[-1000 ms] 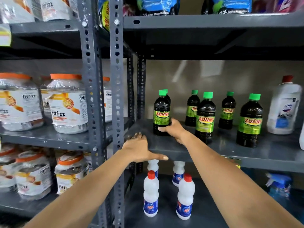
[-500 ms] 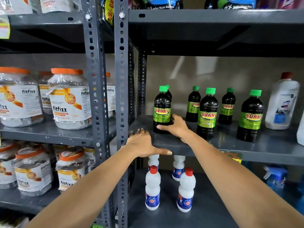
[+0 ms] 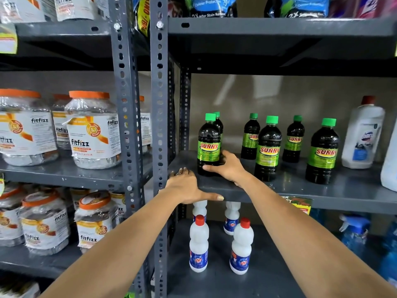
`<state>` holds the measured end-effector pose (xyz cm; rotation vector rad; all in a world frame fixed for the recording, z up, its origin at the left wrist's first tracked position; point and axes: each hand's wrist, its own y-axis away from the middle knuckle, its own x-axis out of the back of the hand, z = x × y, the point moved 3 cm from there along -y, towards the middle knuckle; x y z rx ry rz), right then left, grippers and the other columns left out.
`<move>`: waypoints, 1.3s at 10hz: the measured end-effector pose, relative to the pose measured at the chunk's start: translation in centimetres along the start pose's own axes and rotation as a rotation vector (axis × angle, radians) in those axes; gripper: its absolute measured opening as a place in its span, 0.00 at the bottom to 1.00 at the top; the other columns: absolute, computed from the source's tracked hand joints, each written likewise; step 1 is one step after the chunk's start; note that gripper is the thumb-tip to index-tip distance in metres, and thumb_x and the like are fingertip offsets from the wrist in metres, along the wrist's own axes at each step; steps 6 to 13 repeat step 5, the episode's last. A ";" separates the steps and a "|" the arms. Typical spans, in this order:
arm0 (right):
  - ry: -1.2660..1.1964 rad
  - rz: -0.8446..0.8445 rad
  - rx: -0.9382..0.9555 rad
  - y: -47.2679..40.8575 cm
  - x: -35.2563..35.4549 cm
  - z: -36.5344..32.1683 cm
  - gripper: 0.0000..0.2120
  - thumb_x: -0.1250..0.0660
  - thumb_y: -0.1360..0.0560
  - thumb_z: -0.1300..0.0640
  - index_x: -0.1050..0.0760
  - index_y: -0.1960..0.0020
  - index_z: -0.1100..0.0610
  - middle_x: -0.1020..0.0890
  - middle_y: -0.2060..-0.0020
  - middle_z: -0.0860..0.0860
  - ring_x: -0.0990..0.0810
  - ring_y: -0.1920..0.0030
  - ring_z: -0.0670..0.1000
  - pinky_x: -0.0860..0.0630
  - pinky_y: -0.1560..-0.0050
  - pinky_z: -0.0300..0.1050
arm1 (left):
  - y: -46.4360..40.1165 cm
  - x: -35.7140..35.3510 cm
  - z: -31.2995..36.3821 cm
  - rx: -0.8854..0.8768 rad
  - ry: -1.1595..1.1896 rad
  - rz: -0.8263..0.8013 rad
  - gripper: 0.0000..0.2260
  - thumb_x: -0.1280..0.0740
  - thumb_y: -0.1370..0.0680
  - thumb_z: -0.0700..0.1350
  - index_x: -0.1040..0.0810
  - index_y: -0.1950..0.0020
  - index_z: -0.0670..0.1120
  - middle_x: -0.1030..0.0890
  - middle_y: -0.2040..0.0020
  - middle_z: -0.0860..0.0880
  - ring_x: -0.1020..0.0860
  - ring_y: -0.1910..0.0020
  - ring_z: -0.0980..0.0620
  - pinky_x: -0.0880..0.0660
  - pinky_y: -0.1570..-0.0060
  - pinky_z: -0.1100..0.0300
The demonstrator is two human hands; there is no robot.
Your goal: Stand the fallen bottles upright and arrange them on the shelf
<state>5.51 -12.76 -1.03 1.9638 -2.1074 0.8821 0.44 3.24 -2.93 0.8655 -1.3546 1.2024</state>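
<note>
Several dark Sunny bottles with green caps stand upright in two rows on the grey shelf (image 3: 354,190). My right hand (image 3: 229,168) wraps the base of the front-left Sunny bottle (image 3: 209,145), thumb in front and fingers behind it. Another bottle (image 3: 219,123) stands right behind it, mostly hidden. To the right stand more front bottles (image 3: 268,149) (image 3: 322,153) and back bottles (image 3: 250,136) (image 3: 293,139). My left hand (image 3: 184,188) lies flat on the shelf's front left corner, thumb stretched along the edge, holding nothing.
A large white bottle with a red cap (image 3: 363,134) stands at the shelf's right end. Small white bottles with red caps (image 3: 198,244) stand on the shelf below, near a blue spray bottle (image 3: 352,231). Perforated uprights (image 3: 160,125) separate the left rack of fitfizz jars (image 3: 92,132).
Almost nothing has moved. The view has shifted slightly. My right hand stays at the base of the front-left bottle and my left hand stays on the shelf edge.
</note>
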 end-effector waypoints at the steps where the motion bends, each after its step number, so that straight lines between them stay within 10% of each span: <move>1: 0.006 -0.015 -0.007 0.0 0.0 0.0 0.40 0.18 0.39 0.49 0.29 0.32 0.55 0.19 0.38 0.52 0.21 0.38 0.52 0.26 0.35 0.50 | 0.3 0.2 0.1 -0.001 0.007 0.010 0.64 0.42 0.45 0.84 0.46 0.22 0.42 0.38 0.23 0.40 0.37 0.26 0.41 0.37 0.32 0.48; 13: 0.029 0.122 0.073 2.7 1.4 -1.0 0.39 0.25 0.32 0.42 0.36 0.28 0.56 0.24 0.34 0.53 0.25 0.34 0.53 0.28 0.40 0.42 | 1.1 0.0 0.0 -0.053 0.003 0.089 0.64 0.45 0.39 0.82 0.56 0.22 0.35 0.52 0.21 0.36 0.52 0.22 0.40 0.51 0.25 0.48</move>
